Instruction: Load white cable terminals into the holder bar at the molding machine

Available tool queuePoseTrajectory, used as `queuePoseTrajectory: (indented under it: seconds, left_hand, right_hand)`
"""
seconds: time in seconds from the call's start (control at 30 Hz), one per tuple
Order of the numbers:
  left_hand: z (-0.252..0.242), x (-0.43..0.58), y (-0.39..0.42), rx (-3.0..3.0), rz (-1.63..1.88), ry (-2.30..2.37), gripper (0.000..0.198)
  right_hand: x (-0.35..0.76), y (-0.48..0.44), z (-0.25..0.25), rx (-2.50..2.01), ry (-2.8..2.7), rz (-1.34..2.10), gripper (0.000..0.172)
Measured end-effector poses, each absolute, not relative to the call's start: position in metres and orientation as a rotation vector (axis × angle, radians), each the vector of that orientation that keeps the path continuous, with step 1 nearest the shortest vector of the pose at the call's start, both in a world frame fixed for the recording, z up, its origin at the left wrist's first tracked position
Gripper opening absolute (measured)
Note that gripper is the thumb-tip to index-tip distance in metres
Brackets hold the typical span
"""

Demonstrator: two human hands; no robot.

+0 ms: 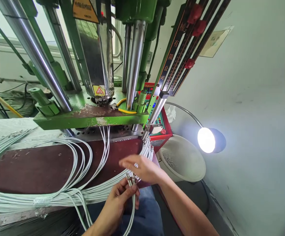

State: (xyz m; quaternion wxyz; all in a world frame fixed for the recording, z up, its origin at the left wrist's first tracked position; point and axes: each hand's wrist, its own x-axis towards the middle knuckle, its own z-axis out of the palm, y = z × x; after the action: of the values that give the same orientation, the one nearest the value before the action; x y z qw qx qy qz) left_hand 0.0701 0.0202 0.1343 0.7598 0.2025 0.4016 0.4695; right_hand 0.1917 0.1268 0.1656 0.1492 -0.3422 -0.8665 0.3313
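Standing over the brown bench [34, 167], green press [90, 111]. White cable bundle [66, 193] lies across the bench. Left hand [116, 203] pinches a few cable ends [130, 179] upright — closed grip. Right hand [142, 168] fingers spread, touching the bundle by the terminals — holding nothing.

Thin white cables [133, 196] with metal tips, upright, pinched in left hand [115, 205]

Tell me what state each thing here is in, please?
Lamp: switched on, glowing.
Left hand: closed around a few white cables, metal ends pointing up.
Right hand: open, fingers spread over the cable ends.
Cable bundle: lying looped on the brown board.
Bucket: upright, some small bits inside.
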Motion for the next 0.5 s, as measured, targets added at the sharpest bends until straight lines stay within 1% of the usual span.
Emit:
queuePoseTrajectory:
  seconds: [0.03, 0.07, 0.13, 0.2, 0.3, 0.5]
  left_hand:
    - [0.137, 0.066, 0.021, 0.439, 1.036, 0.888, 0.033]
    - [0.139, 0.062, 0.021, 0.438, 1.052, 0.903, 0.035]
    - [0.143, 0.057, 0.02, 0.427, 1.078, 0.914, 0.035]
    - [0.146, 0.054, 0.018, 0.41, 1.093, 0.894, 0.031]
    - [0.145, 0.052, 0.016, 0.42, 1.091, 0.865, 0.024]
    - [0.133, 0.052, 0.014, 0.514, 1.083, 0.915, 0.023]
  right_hand:
    - [0.186, 0.142, 0.161, -1.104, -2.508, 0.718, 0.032]
    - [0.181, 0.158, 0.156, -1.194, -2.505, 0.58, 0.031]
    - [0.172, 0.186, 0.144, -1.302, -2.517, 0.437, 0.035]
    - [0.167, 0.206, 0.135, -1.336, -2.561, 0.392, 0.034]
    - [0.162, 0.217, 0.13, -1.317, -2.652, 0.348, 0.024]
    - [0.178, 0.193, 0.15, -1.396, -2.635, 0.39, 0.021]
